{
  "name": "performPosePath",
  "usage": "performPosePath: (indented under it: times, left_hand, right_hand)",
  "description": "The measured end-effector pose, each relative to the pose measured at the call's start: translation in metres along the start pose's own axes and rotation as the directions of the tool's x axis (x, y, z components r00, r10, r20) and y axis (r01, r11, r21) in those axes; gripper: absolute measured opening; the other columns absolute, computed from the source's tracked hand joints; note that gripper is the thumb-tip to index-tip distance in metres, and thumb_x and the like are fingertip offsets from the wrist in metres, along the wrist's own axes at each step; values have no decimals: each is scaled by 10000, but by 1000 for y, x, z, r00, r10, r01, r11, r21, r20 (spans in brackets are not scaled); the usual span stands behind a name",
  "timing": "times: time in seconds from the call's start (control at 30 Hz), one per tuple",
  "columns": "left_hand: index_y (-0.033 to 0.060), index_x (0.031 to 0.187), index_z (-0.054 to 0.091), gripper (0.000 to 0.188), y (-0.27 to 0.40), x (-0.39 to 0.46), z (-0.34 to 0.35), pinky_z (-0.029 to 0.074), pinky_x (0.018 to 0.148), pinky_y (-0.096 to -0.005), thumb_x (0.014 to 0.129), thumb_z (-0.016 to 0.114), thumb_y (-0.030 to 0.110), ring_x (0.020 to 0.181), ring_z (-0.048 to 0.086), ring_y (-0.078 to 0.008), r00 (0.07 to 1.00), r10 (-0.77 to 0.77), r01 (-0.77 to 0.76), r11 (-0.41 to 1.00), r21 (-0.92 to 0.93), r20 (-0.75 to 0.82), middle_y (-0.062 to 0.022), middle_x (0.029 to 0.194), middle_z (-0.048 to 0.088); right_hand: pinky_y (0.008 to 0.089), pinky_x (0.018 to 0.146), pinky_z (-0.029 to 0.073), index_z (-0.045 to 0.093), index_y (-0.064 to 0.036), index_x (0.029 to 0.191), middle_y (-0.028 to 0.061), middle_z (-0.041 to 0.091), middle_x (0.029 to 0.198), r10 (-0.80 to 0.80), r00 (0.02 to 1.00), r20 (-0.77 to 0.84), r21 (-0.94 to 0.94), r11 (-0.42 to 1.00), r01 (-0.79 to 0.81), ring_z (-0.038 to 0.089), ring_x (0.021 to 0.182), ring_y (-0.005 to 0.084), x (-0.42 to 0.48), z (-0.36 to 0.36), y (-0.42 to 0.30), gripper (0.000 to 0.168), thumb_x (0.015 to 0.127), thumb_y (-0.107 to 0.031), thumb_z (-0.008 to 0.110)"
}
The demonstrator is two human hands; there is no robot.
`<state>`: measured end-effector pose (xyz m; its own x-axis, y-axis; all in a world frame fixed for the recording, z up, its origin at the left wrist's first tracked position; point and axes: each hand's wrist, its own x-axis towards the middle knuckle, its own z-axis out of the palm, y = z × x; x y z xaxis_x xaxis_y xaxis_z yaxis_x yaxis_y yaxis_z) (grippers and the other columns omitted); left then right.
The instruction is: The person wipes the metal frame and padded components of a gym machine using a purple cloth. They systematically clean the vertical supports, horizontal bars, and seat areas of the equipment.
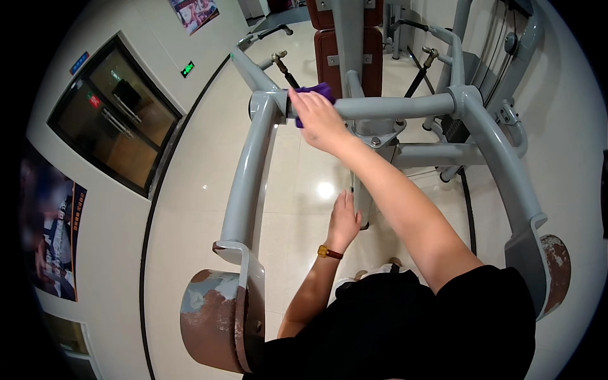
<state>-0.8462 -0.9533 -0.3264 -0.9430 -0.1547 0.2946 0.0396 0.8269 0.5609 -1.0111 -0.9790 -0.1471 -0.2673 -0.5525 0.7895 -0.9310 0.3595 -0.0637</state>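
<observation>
My right hand reaches across to the left end of a grey metal crossbar on a gym machine. Under its fingers is a purple cloth, bunched against the bar beside the left joint. Lower down, my left hand hangs in the air with nothing in it, its fingers held straight and the thumb a little apart. A watch with a brown strap sits on the left wrist.
Grey arms run down both sides to worn, curved pads. Behind the crossbar stand a brown padded backrest and black-gripped handles. A bolted bracket lies below the bar. Glass double doors are at left.
</observation>
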Motion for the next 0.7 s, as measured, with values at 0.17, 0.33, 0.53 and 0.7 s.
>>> performPosePath:
  times: [0.17, 0.33, 0.53, 0.7]
  left_hand:
    - [-108, 1353, 389, 549, -7, 6, -18, 367, 1090, -455, 903, 586, 135, 1301, 402, -424, 998, -49, 50, 998, 33, -38, -298, 1409, 393]
    - [-79, 1346, 415, 522, -11, 4, -26, 357, 1091, -459, 897, 590, 122, 1304, 406, -420, 993, -44, 43, 999, -17, -112, -283, 1386, 441]
    - [-53, 1320, 469, 462, 11, -3, -41, 365, 1079, -458, 893, 582, 83, 1289, 427, -402, 980, -22, -8, 988, -151, -198, -241, 1346, 484]
    - [-31, 1338, 468, 456, 25, -4, -64, 332, 1102, -412, 911, 568, 94, 1313, 416, -347, 962, -60, 20, 988, -152, -267, -199, 1381, 467]
  right_hand:
    - [447, 1071, 356, 522, -31, 1281, 136, 580, 1228, 35, 999, -42, -124, 992, -40, 523, 1175, 293, -52, -49, 42, 536, 789, -187, 667]
    - [470, 1122, 285, 472, -110, 1375, 81, 484, 1371, 207, 968, -143, -324, 914, -244, 433, 1291, 266, -116, -89, 83, 510, 883, -105, 605]
    - [370, 1000, 405, 567, -56, 1232, 127, 595, 1172, 409, 846, -342, 368, 887, -280, 548, 1134, 298, -86, -63, 24, 291, 947, -24, 513]
    - [295, 1044, 357, 437, -98, 1393, 70, 484, 1338, 424, 876, 229, 950, 99, -296, 474, 1183, 182, -29, -21, -94, 372, 1024, -141, 458]
